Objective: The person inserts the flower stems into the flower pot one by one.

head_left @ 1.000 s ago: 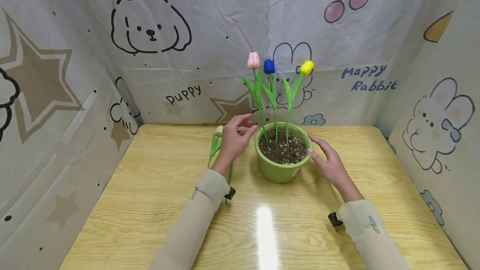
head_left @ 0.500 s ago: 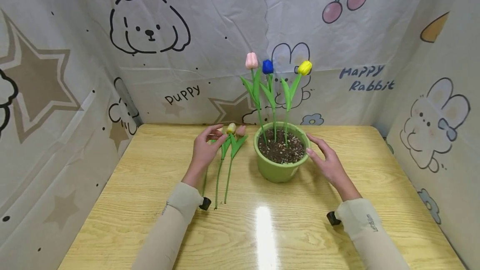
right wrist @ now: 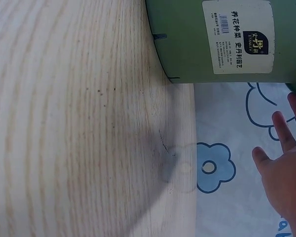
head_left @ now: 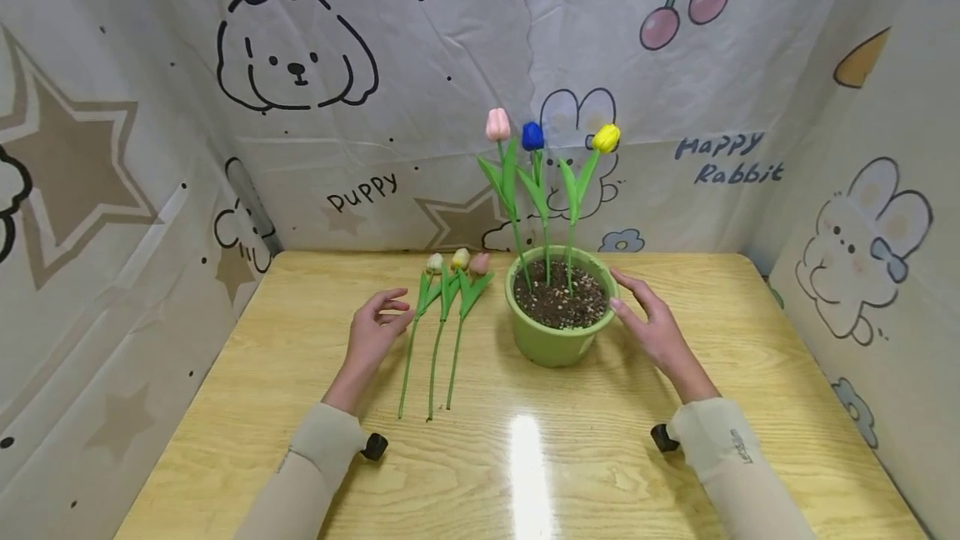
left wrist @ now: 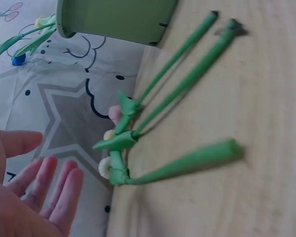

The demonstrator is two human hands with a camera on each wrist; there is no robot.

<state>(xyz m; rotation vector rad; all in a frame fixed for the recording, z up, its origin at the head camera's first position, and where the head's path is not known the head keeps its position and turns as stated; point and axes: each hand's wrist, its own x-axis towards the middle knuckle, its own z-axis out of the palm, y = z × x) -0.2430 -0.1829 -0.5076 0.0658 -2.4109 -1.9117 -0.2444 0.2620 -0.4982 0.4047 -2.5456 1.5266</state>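
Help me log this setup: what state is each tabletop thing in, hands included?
green pot, upright, holding soil
pink tulip, standing in the soil
blue tulip, standing in the soil
yellow tulip, standing in the soil
white tulip, lying on the table
yellow-and-white tulip, lying down
dusty-pink tulip, lying down
left hand, relaxed, holding nothing
right hand, touching the green pot's rim

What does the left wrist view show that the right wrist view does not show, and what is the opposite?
Only the left wrist view shows the left hand, three loose tulips and a blue flower.

Only the right wrist view shows the right hand and a white label.

Both show part of the green pot, the wooden table and the printed cloth.
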